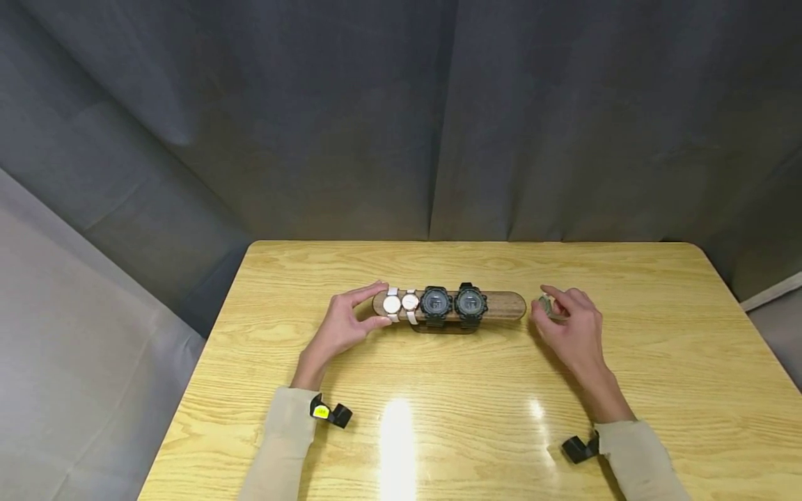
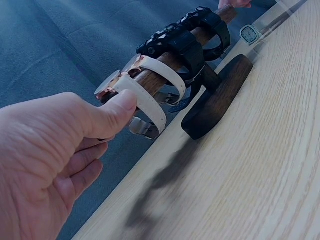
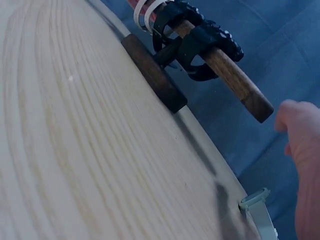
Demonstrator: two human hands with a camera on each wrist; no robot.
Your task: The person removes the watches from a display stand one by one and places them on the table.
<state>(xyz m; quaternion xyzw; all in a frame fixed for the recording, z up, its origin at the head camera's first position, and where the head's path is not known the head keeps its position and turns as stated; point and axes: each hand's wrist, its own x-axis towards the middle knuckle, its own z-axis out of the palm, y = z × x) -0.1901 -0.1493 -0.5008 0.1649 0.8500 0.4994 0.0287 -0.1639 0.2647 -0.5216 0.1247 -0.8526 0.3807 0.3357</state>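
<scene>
A dark wooden watch stand (image 1: pixel 504 305) bears two black digital watches (image 1: pixel 436 302) and two white-strapped watches (image 1: pixel 410 302). At its left end my left hand (image 1: pixel 341 323) pinches the outermost white-strapped watch (image 2: pixel 142 102) between thumb and index finger; the thumb lies against the strap in the left wrist view. Past the stand's right end, my right hand (image 1: pixel 573 327) hovers with fingers loosely bent, holding nothing. Below it a pale green square watch (image 2: pixel 249 34) sits on the table; the right wrist view shows that watch (image 3: pixel 255 198) apart from the fingers.
The stand's dark base (image 2: pixel 220 97) rests on a light wooden table (image 1: pixel 464 403). A grey curtain (image 1: pixel 401 139) hangs behind the table's far edge. Small black cameras (image 1: pixel 583 449) are strapped at both wrists.
</scene>
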